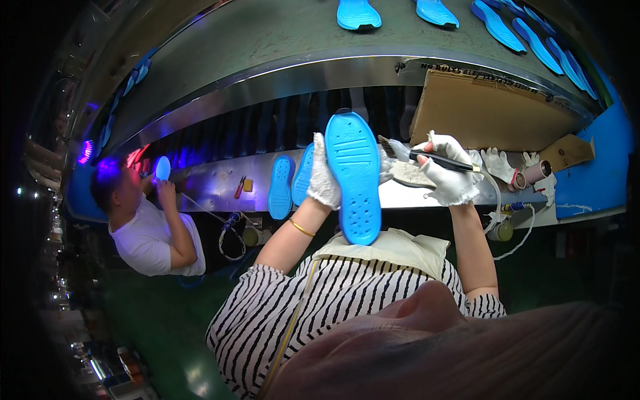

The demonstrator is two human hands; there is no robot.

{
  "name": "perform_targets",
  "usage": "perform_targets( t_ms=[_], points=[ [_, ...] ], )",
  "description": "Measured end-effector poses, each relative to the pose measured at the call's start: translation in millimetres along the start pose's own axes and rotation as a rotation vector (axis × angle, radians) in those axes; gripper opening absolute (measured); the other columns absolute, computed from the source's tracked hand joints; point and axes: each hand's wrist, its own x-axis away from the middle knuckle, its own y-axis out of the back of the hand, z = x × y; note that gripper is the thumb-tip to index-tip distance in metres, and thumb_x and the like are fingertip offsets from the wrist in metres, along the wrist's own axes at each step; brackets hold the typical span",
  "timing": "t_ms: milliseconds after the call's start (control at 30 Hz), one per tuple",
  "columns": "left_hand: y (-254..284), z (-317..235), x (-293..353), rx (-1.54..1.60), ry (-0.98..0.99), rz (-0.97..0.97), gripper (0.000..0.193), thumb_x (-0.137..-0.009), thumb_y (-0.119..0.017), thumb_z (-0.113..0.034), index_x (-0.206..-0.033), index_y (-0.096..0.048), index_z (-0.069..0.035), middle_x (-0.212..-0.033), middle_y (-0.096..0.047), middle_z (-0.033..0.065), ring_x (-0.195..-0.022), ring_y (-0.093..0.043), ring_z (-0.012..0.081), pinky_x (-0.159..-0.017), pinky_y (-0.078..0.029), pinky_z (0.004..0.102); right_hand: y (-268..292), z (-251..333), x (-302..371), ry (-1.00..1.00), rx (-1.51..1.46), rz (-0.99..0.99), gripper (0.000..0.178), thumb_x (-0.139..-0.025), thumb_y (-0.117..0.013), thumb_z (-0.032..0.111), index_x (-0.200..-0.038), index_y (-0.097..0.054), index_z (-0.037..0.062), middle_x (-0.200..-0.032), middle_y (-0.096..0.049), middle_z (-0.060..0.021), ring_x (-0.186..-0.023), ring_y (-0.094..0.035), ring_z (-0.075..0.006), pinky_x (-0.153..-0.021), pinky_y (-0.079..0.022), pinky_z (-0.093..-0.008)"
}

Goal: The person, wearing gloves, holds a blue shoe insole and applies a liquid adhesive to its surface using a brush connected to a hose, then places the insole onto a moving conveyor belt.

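My left hand (325,179), in a white glove, grips a blue shoe sole (357,193) by its edge. The sole stands nearly upright in front of my body, with grooves near the top and small holes toward the bottom. In my right hand (445,170), also gloved, is a brush (440,161) with a black handle. Its dark-tipped head points left, close to the sole's right edge; I cannot tell whether it touches. Two more blue soles (281,188) lie left of my left hand, one partly hidden. A pale, dark-rimmed sole-shaped piece (410,175) lies behind the brush.
Several blue soles (359,15) rest on the green belt (267,40) above the bench. A cardboard box (497,110), loose white gloves (497,161) and a roll (533,173) are at right. A co-worker (157,227) at left holds a sole. A pale hose (497,193) hangs near my right wrist.
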Motion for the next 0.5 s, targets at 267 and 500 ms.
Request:
perform_targets(
  t_ms=[267, 500],
  points=[
    [-13.0, 50.5, -17.2, -0.265, -0.258, -0.071, 0.087, -0.087, -0.044, -0.076, -0.144, -0.041, -0.011, -0.137, -0.054, 0.0107, -0.122, -0.056, 0.0252, -0.104, -0.048, 0.0417, -43.8, 9.1, -25.0, 0.195, 0.162, -0.087, 0.023, -0.082, -0.073, -0.001, -0.101, -0.062, 0.0018, -0.092, -0.067, -0.0064, -0.085, -0.065, -0.0101, -0.078, -0.054, -0.0266],
    [9.9, 33.2, -13.9, -0.176, -0.219, -0.226, 0.087, -0.087, -0.04, -0.079, -0.141, -0.045, -0.011, -0.133, -0.057, 0.0136, -0.12, -0.058, 0.0291, -0.103, -0.049, 0.0451, -58.6, 4.4, -8.0, 0.03, 0.038, 0.045, 0.021, -0.083, -0.068, -0.002, -0.102, -0.06, 0.0027, -0.094, -0.067, -0.0065, -0.081, -0.064, -0.0098, -0.075, -0.054, -0.0271]
  ],
)
